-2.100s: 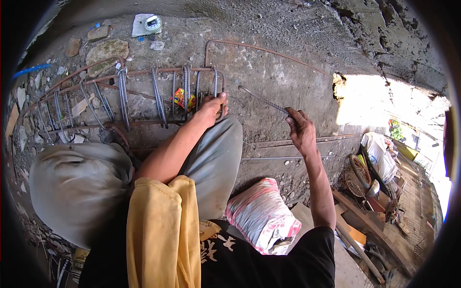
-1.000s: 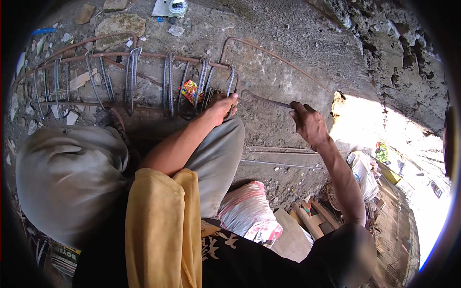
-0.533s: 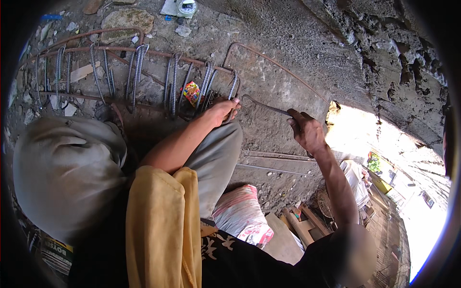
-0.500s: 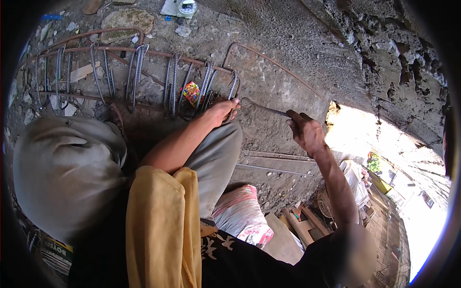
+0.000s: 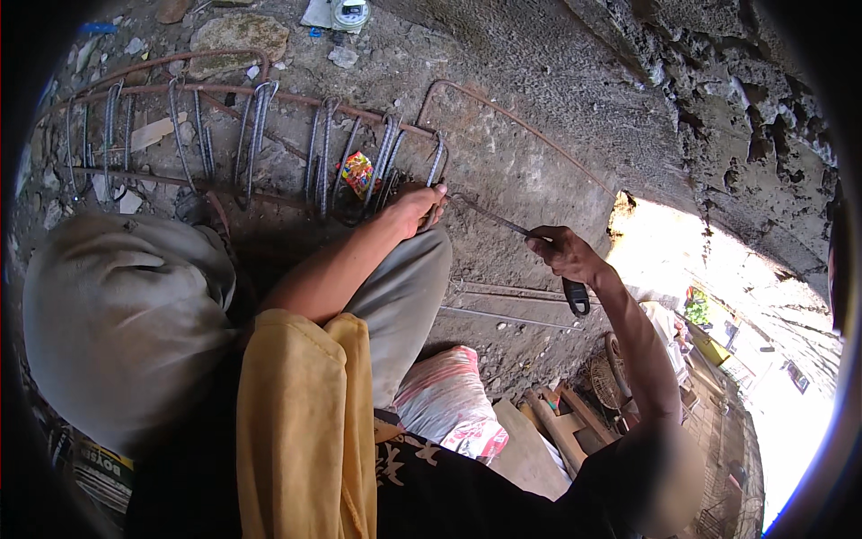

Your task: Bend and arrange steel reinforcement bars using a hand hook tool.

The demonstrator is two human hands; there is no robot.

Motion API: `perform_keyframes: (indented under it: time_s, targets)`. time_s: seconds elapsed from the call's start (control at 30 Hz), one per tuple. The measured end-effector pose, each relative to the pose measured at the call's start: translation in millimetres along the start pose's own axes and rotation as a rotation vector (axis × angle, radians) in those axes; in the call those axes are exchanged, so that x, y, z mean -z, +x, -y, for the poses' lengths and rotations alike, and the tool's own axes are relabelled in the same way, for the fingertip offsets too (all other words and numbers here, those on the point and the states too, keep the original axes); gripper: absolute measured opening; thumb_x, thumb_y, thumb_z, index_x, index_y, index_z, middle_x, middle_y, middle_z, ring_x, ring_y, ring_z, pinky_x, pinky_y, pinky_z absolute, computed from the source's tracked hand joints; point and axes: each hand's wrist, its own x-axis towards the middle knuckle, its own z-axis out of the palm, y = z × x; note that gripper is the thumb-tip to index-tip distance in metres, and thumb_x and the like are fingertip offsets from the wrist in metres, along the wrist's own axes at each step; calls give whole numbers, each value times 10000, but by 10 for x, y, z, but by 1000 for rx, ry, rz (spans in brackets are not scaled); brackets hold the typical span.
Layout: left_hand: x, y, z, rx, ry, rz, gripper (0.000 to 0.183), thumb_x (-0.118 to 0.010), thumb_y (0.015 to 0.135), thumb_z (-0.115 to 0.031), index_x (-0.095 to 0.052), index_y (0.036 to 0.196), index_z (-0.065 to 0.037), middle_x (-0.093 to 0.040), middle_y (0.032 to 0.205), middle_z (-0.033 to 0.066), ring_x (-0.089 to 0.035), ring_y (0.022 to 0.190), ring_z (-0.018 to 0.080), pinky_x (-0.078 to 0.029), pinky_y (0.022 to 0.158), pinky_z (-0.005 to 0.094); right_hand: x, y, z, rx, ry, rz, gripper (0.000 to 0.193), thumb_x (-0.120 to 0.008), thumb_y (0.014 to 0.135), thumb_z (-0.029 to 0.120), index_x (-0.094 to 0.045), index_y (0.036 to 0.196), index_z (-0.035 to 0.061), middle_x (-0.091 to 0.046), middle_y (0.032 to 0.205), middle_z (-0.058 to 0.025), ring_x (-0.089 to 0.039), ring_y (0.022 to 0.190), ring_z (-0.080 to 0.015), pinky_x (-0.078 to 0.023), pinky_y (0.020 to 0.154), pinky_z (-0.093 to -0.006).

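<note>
Rebar cage (image 5: 259,121) | gripped at right end by left hand (image 5: 419,206), fingers closed | black-handled metal tool (image 5: 499,220) | clasped in curled fingers of right hand (image 5: 567,252), tip near left hand

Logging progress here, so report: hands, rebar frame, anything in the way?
Left hand closed on rebar frame, at its right end. Right hand gripping black-handled tool. Colourful wrapper showing through frame.

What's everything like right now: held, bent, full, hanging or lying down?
Left hand: closed on the rebar frame
Rebar frame: rusty, gripped at one end
Metal loops: bent, hanging on the frame
Right hand: closed on the black-handled rod
Black-handled rod: held, pointing toward the left hand
Colourful wrapper: lying by the loops
Red-and-white sack: bulging, lying down
</note>
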Motion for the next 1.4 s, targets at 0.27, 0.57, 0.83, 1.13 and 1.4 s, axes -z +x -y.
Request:
perform_keyframes:
  time_s: [0.27,0.57,0.83,1.13,1.4]
  targets:
    - [78,-30,59,-85,-20,28,244,-673,888,-331,-611,857,-97,-581,722,2,-567,641,122,-458,571,282,176,-101,543,79,-261,9,194,-525,805,53,-577,988,17,-545,653,-141,-548,586,-215,-451,571,-388]
    - [182,-85,-127,-104,111,204,245,-616,932,-327,-592,974,-87,-674,878,78,-641,731,163,-545,653,340,443,225,412,-10,-581,214,328,-543,799,80,-558,1126,76,-624,904,-114,-614,797,-231,-493,672,-367]
    - [92,-183,-190,-101,237,111,262,-601,935,-352,-563,977,-97,-679,906,86,-651,768,187,-543,643,375,-27,143,651,28,-1570,-459,262,-539,843,175,-602,1043,18,-600,890,-172,-561,828,-326,-434,689,-509]
    - [62,-185,-151,-126,154,76,228,-621,925,-299,-590,875,-78,-662,772,74,-623,617,164,-509,521,357,-269,-135,1007,5,-1596,-259,191,-603,794,162,-695,917,49,-671,834,-136,-653,756,-329,-504,620,-465]
    - [88,-104,-120,-143,221,114,241,-603,935,-320,-603,892,-83,-661,781,62,-638,700,178,-525,611,373,148,-98,1294,-122,-826,330,212,-567,829,189,-690,920,43,-699,872,-135,-691,807,-309,-557,674,-416]
